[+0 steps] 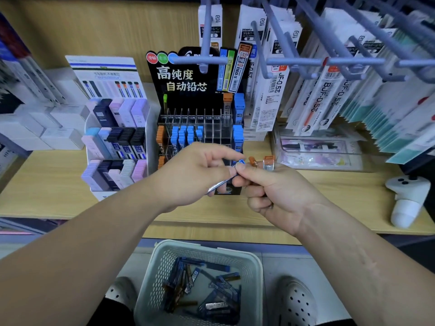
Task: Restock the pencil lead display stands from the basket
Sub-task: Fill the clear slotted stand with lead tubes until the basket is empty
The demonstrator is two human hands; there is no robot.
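A black tiered lead display stand (200, 107) stands on the wooden shelf, with blue and orange lead cases in some of its clear slots. In front of it my left hand (195, 175) pinches a blue-capped lead case (221, 183) that slants down to the left. My right hand (270, 191) grips several lead cases; two orange-capped ones (268, 162) stick up above its fingers, and its thumb and forefinger touch the top of the blue case. On the floor below sits a pale basket (255, 262) holding several loose blue and orange lead cases.
A white stand (117, 147) of pastel and black lead cases stands left of the black one. Grey metal hooks (294, 62) with hanging refill packs jut out overhead at the right. A white controller (408, 198) lies at the shelf's right. My shoes flank the basket.
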